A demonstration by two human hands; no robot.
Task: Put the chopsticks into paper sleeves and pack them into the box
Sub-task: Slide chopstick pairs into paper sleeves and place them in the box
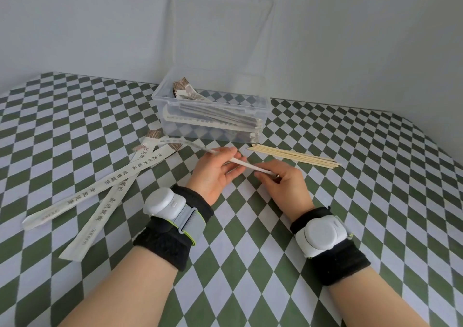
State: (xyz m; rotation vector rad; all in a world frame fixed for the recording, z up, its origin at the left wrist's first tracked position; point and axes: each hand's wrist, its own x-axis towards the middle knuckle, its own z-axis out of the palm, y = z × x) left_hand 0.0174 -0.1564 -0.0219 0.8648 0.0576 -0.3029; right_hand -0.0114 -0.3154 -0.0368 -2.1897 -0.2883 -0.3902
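Note:
My left hand (216,170) and my right hand (283,180) both pinch one white paper sleeve (193,145) above the table, just in front of the box. The sleeve runs from my right fingers up and left past my left fingers, and its far end blurs. Whether chopsticks are inside it, I cannot tell. Several bare wooden chopsticks (295,156) lie in a bundle to the right of my hands. Two printed paper sleeves (105,184) lie crossed on the left. The clear plastic box (160,93) stands behind with its lid up, holding several sleeved pairs.
A green and white diamond-patterned cloth (375,201) covers the table. The box's clear lid (220,26) leans against the pale wall behind. Both wrists wear black bands with white devices.

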